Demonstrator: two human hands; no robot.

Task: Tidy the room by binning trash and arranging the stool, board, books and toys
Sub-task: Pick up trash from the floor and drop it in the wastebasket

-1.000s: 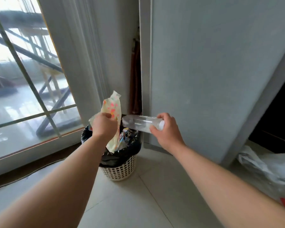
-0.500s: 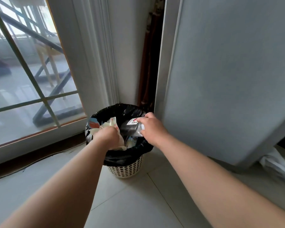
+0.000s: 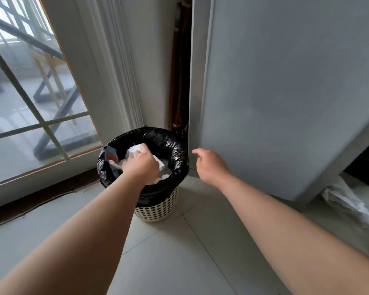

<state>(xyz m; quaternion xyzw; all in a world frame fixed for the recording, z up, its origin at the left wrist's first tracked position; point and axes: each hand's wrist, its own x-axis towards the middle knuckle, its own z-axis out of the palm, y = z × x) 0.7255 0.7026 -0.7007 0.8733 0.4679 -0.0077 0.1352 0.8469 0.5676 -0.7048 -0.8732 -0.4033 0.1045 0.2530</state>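
The crumpled white wrapper (image 3: 134, 150) sits inside the black-lined waste basket (image 3: 158, 209), with your left hand (image 3: 141, 166) curled round it. Your right hand (image 3: 210, 165) hangs just beside the rim, fingers loosely bent, holding nothing. The basket stands between the window (image 3: 30, 103) and a grey panel (image 3: 285, 92).

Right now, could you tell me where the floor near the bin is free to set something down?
Free: the floor tiles in front of the bin, between the window sill on the left and the grey panel on the right. Crowded: the bin itself, heaped with paper trash, and the far right, where crumpled plastic bags lie.
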